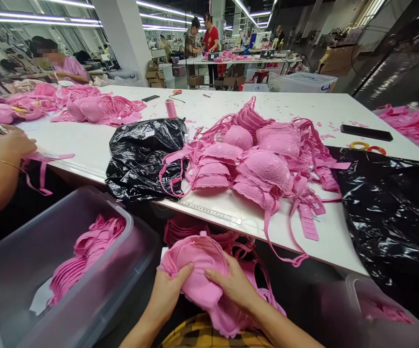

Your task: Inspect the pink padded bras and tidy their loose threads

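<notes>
A pink bra [202, 278] is held over my lap, with the inner side of its cups facing me. My left hand [171, 290] grips its left edge, the thumb pressing on the inside of a cup. On the other side my right hand [233, 282] closes around the cup edge, its thumb also on the inner face. The lower part of the bra hangs toward my lap. Just beyond it, under the table edge, more pink bras [183, 232] are partly hidden. On the table ahead lies a heap of stacked pink bras [263, 164] with straps hanging over the edge.
Black plastic bags [144, 154] lie left and right of the heap on the white table [209, 212]. A clear bin [122, 217] with pink bras stands at my left, another bin [354, 295] at right. A co-worker's hands [6, 145] handle pink pieces at far left.
</notes>
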{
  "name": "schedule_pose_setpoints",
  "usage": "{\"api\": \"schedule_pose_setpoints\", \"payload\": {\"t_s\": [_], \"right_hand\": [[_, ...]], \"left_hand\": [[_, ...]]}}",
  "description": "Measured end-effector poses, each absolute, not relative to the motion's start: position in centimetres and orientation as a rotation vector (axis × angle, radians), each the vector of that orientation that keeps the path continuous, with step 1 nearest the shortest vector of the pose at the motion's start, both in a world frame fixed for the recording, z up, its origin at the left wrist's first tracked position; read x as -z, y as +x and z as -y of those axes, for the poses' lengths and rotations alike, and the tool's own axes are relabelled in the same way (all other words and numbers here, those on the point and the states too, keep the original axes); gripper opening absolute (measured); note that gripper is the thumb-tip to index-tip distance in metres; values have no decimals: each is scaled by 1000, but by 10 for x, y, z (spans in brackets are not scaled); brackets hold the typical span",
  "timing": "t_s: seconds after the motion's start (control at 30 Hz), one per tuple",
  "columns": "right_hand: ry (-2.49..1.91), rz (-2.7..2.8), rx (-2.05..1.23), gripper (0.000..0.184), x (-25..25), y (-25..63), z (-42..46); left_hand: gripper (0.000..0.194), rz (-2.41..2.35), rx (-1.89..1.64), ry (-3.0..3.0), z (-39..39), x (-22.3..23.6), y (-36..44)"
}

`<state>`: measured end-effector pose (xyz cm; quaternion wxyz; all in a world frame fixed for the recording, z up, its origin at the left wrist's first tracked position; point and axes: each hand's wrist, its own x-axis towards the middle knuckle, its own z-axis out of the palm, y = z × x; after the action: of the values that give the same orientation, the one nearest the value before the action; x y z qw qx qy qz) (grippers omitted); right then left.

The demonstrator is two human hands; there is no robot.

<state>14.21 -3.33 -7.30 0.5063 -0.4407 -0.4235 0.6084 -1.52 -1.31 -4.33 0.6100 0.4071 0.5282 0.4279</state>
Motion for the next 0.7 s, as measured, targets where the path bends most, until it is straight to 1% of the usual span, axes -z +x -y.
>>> {"api": "schedule_pose_setpoints", "payload": {"t_s": [0.07,0.13,0.2,0.27,0.3,0.37,0.4,0.47,0.53,0.57,0.6,0.63,0.7], "right_hand": [[-1097,1072,-1384,40,69,141,27],[-1140,1080,-1358,34,63,142,20],[-1106,1142,-1396,34,56,149,14],[-992,1282,-1502,36,53,161,12],[-958,1363,-1553,37,53,170,12],[-1044,1511,-1564,40,59,186,12],[-1134,1578,-1524,44,65,193,13],[-1286,1690,-1412,58,79,201,12],[-1331,1784,-1336,73,92,200,10],[-1324,1835,-1312,76,98,198,9],[-1313,1883,-1288,71,102,194,8],[-1304,1924,-1266,59,105,190,8],[-1296,1957,-1234,24,107,185,8]], "left_hand": [[51,-1232,-988,901,15,45,-15],[56,-1195,-1003,790,17,48,-14],[61,-1132,-988,652,18,50,-14],[65,-1091,-978,550,19,51,-18],[65,-1091,-987,505,18,51,-21],[63,-1108,-1033,421,14,50,-27],[61,-1117,-1045,379,12,50,-30],[53,-1113,-1013,300,6,49,-33],[43,-1078,-950,240,2,49,-34],[39,-1055,-927,215,-1,50,-33],[36,-1034,-919,194,-3,51,-33],[34,-1022,-927,177,-5,52,-33],[35,-1014,-969,146,-8,56,-36]]}}
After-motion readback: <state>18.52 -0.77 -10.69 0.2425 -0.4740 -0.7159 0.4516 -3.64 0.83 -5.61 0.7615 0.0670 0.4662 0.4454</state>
